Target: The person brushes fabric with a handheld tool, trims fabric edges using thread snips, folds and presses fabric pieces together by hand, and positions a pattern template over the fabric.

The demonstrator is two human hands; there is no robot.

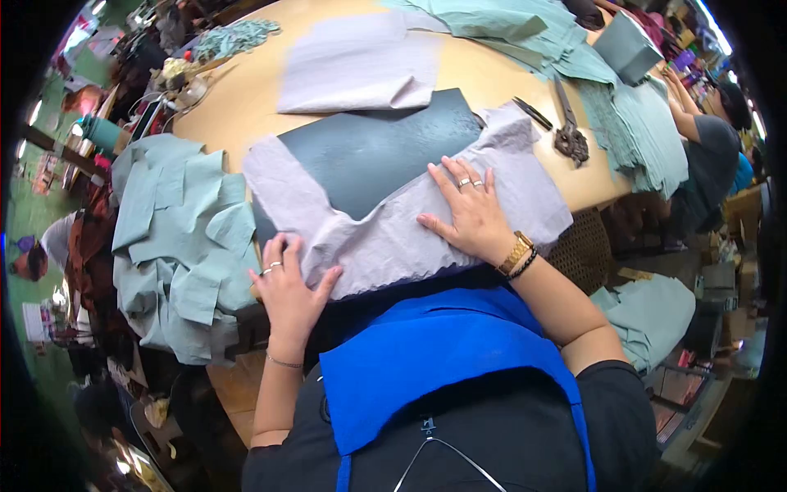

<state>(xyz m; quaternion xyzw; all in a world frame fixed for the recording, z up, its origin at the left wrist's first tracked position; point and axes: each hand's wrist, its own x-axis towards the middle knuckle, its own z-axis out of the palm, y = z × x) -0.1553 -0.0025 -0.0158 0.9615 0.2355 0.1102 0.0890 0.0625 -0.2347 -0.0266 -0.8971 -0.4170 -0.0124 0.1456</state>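
A pale lilac-grey cloth piece [402, 225] lies wrinkled across the near edge of the table, partly over a dark smooth board [377, 148]. My left hand [288, 287] rests on the cloth's lower left part with its fingers spread. On the right side of the same cloth, my right hand [471, 209] lies flat, fingers apart. Beyond the board is another lilac-grey cloth [361, 61], laid flat with one corner folded. Large scissors [567, 131] and small black snips [534, 113] lie to the right of the cloth.
Pale green cloth pieces [180, 238] hang over the table's left edge. More green cloth [639, 123] is stacked at the right, near a seated person [713, 148]. A grey-green box [627, 47] stands there. Tangled green strips [235, 39] lie at the far left.
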